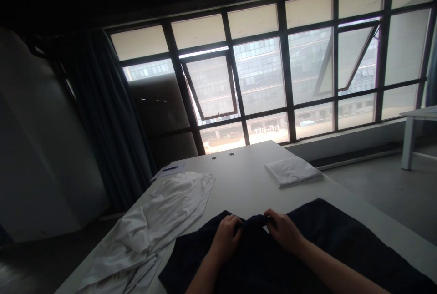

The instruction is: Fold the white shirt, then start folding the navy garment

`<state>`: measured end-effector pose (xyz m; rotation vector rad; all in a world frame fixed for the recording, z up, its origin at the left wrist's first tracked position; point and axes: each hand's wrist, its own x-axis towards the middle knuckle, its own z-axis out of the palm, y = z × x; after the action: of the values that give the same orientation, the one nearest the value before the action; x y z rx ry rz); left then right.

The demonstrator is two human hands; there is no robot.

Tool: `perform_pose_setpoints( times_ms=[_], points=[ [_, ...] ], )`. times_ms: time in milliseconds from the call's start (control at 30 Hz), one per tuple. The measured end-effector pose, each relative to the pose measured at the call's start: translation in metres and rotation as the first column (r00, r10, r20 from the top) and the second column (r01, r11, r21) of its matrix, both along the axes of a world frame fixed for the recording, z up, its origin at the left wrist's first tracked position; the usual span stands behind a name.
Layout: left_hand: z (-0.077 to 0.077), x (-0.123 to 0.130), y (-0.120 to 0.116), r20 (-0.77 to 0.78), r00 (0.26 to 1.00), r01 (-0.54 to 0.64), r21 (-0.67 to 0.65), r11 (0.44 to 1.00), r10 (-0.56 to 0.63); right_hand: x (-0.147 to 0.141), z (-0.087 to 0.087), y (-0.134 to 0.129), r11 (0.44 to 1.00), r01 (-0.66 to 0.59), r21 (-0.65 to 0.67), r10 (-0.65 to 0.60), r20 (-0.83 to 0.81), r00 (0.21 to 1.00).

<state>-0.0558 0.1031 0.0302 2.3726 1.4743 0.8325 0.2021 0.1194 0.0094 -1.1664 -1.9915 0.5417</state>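
Dark cloth (252, 257) lies on near end of white table (235, 187). Over table, left hand (227, 235) and right hand (283, 228) reach forward, apart, fingers (234, 219) curled, pinching cloth's far edge.

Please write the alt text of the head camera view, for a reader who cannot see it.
A person's left hand and right hand grip a dark cloth spread on a white table. A rumpled white cloth lies to the left, a folded white cloth farther off to the right. Behind are large windows, partly open.
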Motion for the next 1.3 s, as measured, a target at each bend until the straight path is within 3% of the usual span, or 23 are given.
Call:
perform_pose_setpoints(
  times_ms=[300,933,1133,1300],
  points=[
    [-0.003,-0.003,0.003,0.0,0.994,-0.106,0.058,0.993,0.106,0.0,0.0,-0.001,1.0,0.001,0.004,-0.001,0.008,1.0],
    [-0.005,-0.003,0.004,0.015,0.999,-0.033,0.022,0.999,0.033,0.001,-0.004,0.001,1.0,-0.01,0.0,0.01,0.012,1.0],
    [-0.009,-0.006,0.007,0.072,0.992,-0.11,0.133,0.985,0.101,0.001,-0.004,0.001,1.0,-0.006,0.011,0.006,0.014,1.0],
    [-0.01,-0.008,0.008,0.088,0.993,-0.093,0.16,0.983,0.08,0.0,-0.004,0.0,1.0,-0.014,0.019,0.014,-0.019,1.0]
  ],
)
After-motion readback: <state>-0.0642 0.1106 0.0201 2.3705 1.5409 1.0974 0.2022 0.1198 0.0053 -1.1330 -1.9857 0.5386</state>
